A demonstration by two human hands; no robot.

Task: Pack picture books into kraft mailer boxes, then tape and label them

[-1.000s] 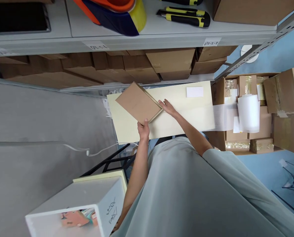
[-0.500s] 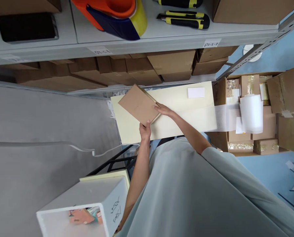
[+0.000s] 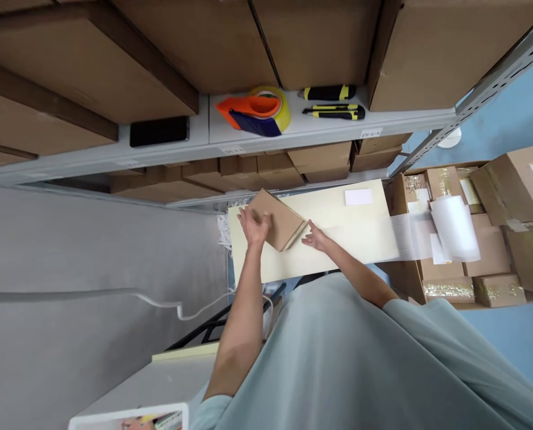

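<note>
A flat brown cardboard box (image 3: 279,220) is over the pale worktable, tilted in my view, with layered edges along its right side. My left hand (image 3: 253,228) is at its left corner, the thumb over the top face and the fingers around the edge. Just off the box's right corner, my right hand (image 3: 316,237) has its fingers apart and holds nothing. Whether the box rests on the table or is lifted slightly, I cannot tell.
The worktable (image 3: 329,206) bears a white label (image 3: 358,197). To the right, a roll of white wrap (image 3: 455,228) lies on a large carton of boxes. A shelf ahead holds a tape dispenser (image 3: 259,112), cutters (image 3: 335,112) and a phone (image 3: 159,131). A white bin (image 3: 132,412) stands lower left.
My left hand has moved from the box's near edge to its left corner. My right hand has let go of the box. The view has shifted, showing more of the shelf.
</note>
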